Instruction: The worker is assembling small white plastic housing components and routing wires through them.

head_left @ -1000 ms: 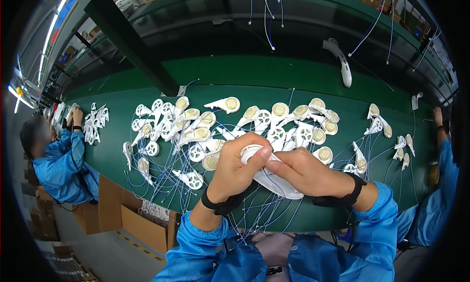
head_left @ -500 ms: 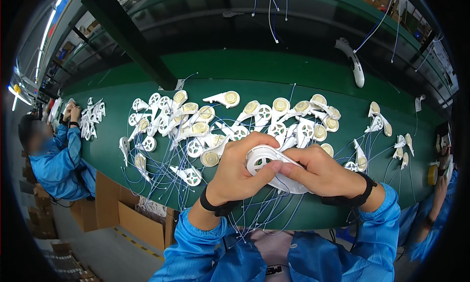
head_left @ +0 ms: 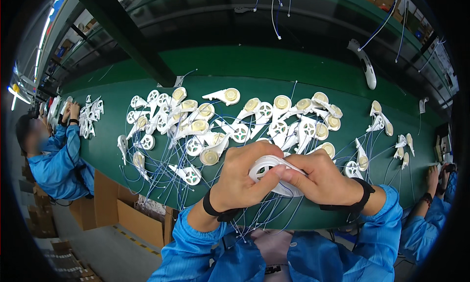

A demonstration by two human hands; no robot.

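the left hand (head_left: 243, 177) and right hand (head_left: 320, 178), both in blue sleeves with black wrist straps, meet over the near edge of the green felt-like table (head_left: 338, 76); their fingers are clamped together on a white moulded plastic fan housing with a round wheel opening (head_left: 267, 170); thin blue wires (head_left: 161, 181) trail just beyond the hands on the table; farther back lies a scatter of white fan housings with cream round discs (head_left: 210, 130); at the table's far edge rests a smooth white elongated plastic shell (head_left: 366, 65).
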